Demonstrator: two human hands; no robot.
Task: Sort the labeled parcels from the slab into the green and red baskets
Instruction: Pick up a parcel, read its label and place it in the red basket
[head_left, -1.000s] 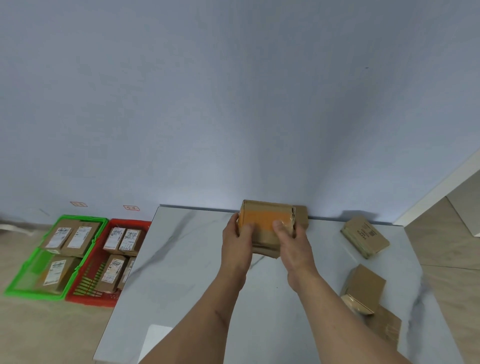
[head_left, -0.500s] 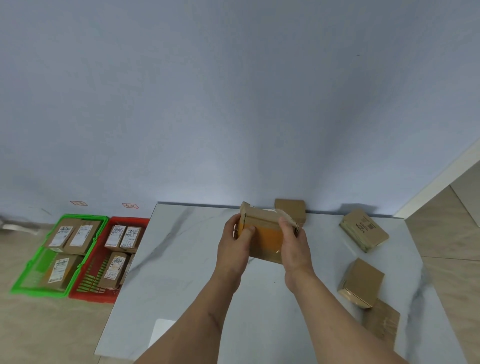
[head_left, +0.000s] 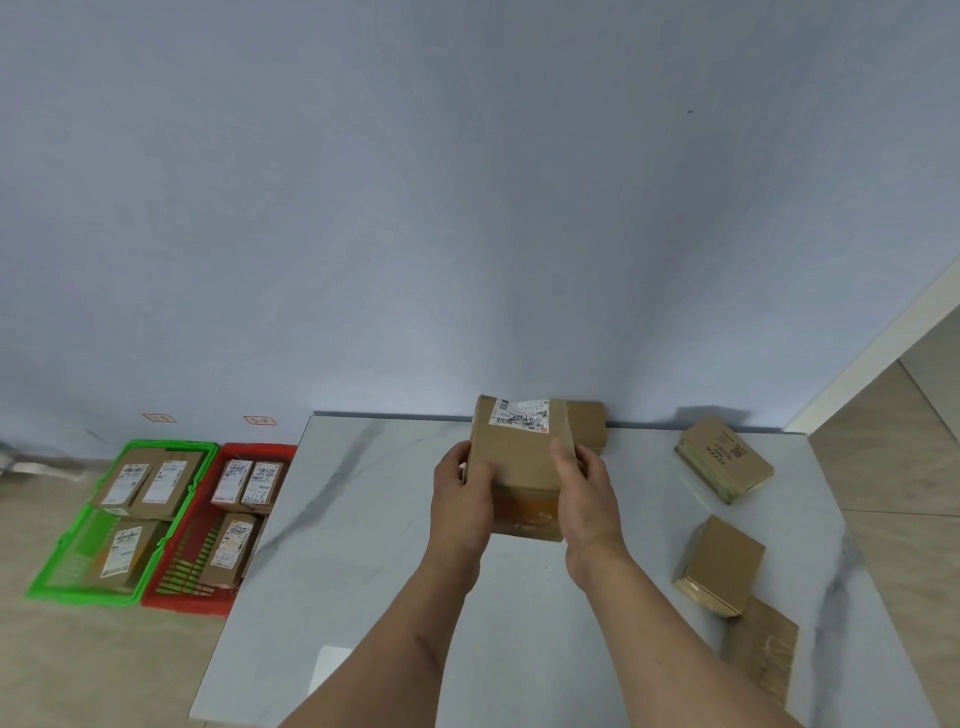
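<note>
Cardboard fills my grip: a brown parcel (head_left: 519, 457) sits between my two hands above the white marble bench (head_left: 374, 545), its white shipping label (head_left: 520, 413) turned up at the far end. My left hand (head_left: 462, 501) wraps the left edge with the thumb laid over the top face, and my right hand (head_left: 587, 499) clamps the right edge the same way, fingers (head_left: 563, 460) curled round it. Just behind the parcel another small box (head_left: 589, 427) rests against the wall. Off to my right on the bench lie a printed carton (head_left: 724, 460), a plain box (head_left: 719, 564) and a flat piece of cardboard (head_left: 761, 649) touching it. Down on the floor to my left stand the green basket (head_left: 78, 545) with three labeled parcels in it and, touching it, the red basket (head_left: 182, 597) holding more.
</note>
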